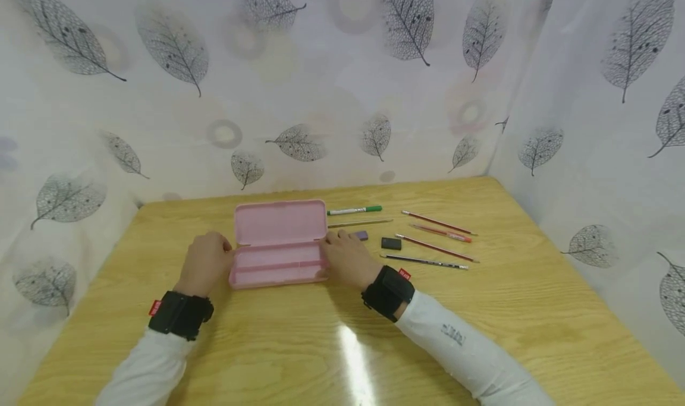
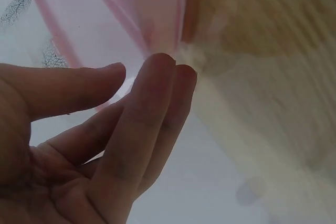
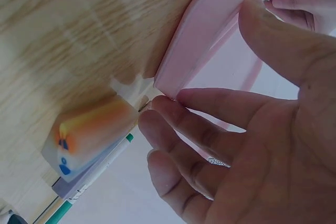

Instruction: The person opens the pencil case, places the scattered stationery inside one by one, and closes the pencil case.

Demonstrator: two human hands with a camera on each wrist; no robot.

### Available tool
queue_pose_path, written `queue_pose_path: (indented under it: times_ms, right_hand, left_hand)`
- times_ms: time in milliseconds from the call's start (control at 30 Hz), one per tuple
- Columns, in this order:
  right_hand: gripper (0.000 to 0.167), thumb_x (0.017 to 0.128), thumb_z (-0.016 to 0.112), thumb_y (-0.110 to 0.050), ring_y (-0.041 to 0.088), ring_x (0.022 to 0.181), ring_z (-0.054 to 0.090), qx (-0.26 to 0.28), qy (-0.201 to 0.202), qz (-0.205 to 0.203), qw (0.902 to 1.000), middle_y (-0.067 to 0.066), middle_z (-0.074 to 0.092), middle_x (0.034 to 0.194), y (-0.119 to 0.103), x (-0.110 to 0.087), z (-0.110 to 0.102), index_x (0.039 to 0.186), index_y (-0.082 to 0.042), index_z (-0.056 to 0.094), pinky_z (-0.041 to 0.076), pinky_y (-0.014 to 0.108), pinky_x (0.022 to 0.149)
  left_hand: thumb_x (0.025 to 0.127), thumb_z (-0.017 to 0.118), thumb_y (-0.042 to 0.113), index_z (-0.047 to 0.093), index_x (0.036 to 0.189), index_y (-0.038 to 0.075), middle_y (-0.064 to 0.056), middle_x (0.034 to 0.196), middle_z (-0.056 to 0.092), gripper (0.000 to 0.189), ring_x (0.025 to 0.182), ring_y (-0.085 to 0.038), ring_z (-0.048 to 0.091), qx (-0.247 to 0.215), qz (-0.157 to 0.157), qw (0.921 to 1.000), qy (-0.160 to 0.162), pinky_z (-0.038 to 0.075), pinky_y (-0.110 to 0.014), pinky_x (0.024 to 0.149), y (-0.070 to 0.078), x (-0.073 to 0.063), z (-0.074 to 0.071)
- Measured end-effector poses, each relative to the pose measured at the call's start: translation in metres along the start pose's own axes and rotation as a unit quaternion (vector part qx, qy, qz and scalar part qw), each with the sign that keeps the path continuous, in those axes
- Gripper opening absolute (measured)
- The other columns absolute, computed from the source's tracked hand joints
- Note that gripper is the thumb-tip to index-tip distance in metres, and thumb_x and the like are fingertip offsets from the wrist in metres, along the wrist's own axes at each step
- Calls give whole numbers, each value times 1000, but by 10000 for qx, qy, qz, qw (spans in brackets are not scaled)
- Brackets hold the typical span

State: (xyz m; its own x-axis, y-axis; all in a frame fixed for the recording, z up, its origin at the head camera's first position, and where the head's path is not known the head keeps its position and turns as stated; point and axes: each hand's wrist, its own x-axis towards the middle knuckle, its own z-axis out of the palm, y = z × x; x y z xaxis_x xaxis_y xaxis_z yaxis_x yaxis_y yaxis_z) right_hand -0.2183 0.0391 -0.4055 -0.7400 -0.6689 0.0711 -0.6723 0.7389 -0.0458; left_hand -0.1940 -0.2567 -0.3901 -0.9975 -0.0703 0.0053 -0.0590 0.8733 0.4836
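Note:
A pink pencil case [image 1: 280, 222] lies on the wooden table with its lid raised back and its divided tray facing up. At the tray's left end is my left hand [image 1: 206, 263], fingertips close by its edge. In the left wrist view, the thumb stands apart from the lightly bent fingers [image 2: 142, 124], with nothing between them. My right hand [image 1: 350, 257] holds the case's right end, thumb on the wall at the front corner and index fingertip at the back corner. An orange-and-white block with blue print [image 3: 92, 129] lies beside the right fingertips.
Right of the case lie a green-capped marker [image 1: 353, 211], a thin gold-toned stick [image 1: 361, 222], a purple block [image 1: 362, 235] and a black block [image 1: 391, 244]. Farther right are two red pencils [image 1: 439, 248], an orange pen [image 1: 441, 233] and a dark pencil [image 1: 425, 261]. Leaf-patterned curtains [image 1: 342, 97] enclose the table.

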Motion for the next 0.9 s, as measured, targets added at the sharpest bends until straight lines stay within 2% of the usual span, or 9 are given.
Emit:
queue_pose_path:
  times_ms: [200, 500, 667, 800, 900]
  right_hand:
    - [71, 87, 77, -53, 24, 96, 54, 65, -63, 81, 9999, 10, 63, 119, 2, 2, 1, 135, -3, 63, 49, 39, 90]
    - [69, 88, 76, -51, 25, 97, 54, 31, -38, 34, 10000, 10, 63, 119, 0, 0, -2, 135, -3, 63, 48, 40, 91]
    - [69, 87, 77, -51, 25, 99, 56, 41, 4, 30, 10000, 10, 64, 118, 0, 0, -4, 133, -2, 64, 49, 39, 92]
    - [68, 87, 77, -51, 28, 106, 58, 284, -129, 14, 9995, 12, 65, 124, 3, 1, -5, 133, -2, 64, 49, 41, 96]
    - [58, 91, 76, -46, 28, 110, 61, 713, -277, -18, 9971, 13, 65, 128, 9, 2, -6, 130, -3, 66, 50, 42, 97]
  left_hand:
    - [92, 66, 8, 69, 85, -7, -14, 74, 64, 17, 64, -25, 57, -108, -127, 9998, -130, 44, -34, 55, -4, 1, 6]
    - [90, 67, 2, 67, 87, -9, -18, 78, 64, 12, 67, -28, 58, -27, -334, 9993, -144, 47, -36, 57, 0, 2, 8]
    - [89, 67, 0, 65, 87, -9, -18, 78, 62, 9, 68, -28, 57, 59, -350, 9992, -168, 46, -37, 59, 3, 3, 9]
    - [87, 66, -2, 64, 86, -8, -18, 78, 61, 7, 68, -29, 56, 121, -337, 9992, -171, 46, -38, 59, 4, 3, 10]
    - [87, 67, -2, 65, 85, -8, -18, 78, 62, 7, 68, -28, 57, 133, -315, 9993, -172, 46, -37, 59, 5, 3, 10]
